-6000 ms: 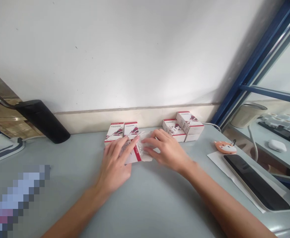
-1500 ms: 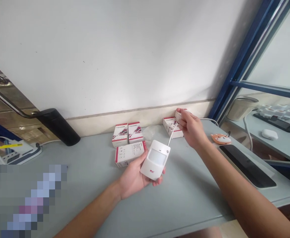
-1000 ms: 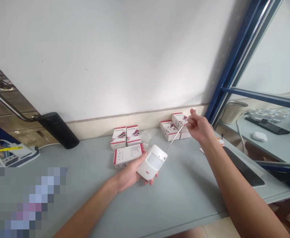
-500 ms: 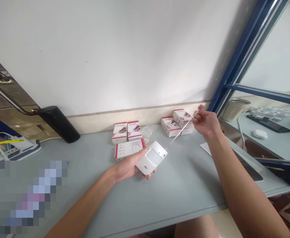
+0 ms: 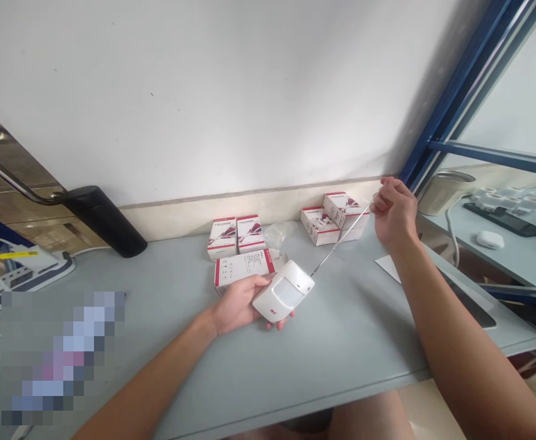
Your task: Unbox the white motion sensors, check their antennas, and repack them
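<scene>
A white motion sensor [image 5: 284, 292] with a pale rectangular window and a small red mark lies tilted in my left hand [image 5: 240, 304], whose fingers wrap round its back and lower edge. From the sensor's upper right corner a thin metal telescopic antenna [image 5: 338, 242] runs up to the right. My right hand [image 5: 395, 211] is closed on the antenna's far end, the tip partly hidden by the fingers. Just behind the sensor a white and red box [image 5: 242, 269] lies on the grey table [image 5: 258, 379].
Two upright boxes [image 5: 236, 237] and a clear plastic bag [image 5: 274, 235] stand by the wall. More boxes [image 5: 329, 220] are stacked farther right. A black cylinder [image 5: 107, 221] leans at left, near a power strip [image 5: 33, 278]. A dark flat tablet-like thing [image 5: 467, 299] lies under my right forearm.
My right hand has moved up and to the right, and the antenna now reaches farther out from the sensor. The left hand keeps its hold. The view has shifted slightly.
</scene>
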### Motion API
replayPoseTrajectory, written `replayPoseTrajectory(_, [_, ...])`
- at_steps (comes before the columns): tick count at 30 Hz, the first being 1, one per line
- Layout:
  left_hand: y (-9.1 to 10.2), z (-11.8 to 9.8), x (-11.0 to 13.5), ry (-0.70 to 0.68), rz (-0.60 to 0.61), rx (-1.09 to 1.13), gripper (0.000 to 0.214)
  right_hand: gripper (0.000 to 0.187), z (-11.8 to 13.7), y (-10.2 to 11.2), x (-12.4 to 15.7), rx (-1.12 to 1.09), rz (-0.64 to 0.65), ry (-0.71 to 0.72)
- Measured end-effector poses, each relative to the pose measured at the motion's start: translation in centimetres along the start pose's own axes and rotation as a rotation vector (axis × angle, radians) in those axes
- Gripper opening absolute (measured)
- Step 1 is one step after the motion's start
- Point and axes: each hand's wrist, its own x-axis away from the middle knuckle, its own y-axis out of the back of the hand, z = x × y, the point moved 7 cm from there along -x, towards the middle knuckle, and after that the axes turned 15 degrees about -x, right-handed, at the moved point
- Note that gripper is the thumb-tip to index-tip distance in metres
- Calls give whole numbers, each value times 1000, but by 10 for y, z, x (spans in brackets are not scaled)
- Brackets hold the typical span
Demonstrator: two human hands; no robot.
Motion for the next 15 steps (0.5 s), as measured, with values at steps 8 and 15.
replayPoseTrajectory(8, [-2, -4, 2, 13, -75, -43, 52, 38, -13, 4, 1, -24, -39, -7])
replayPoseTrajectory(15, [3, 3, -1, -1, -63, -41, 52, 48, -20, 1, 7, 1, -83, -13])
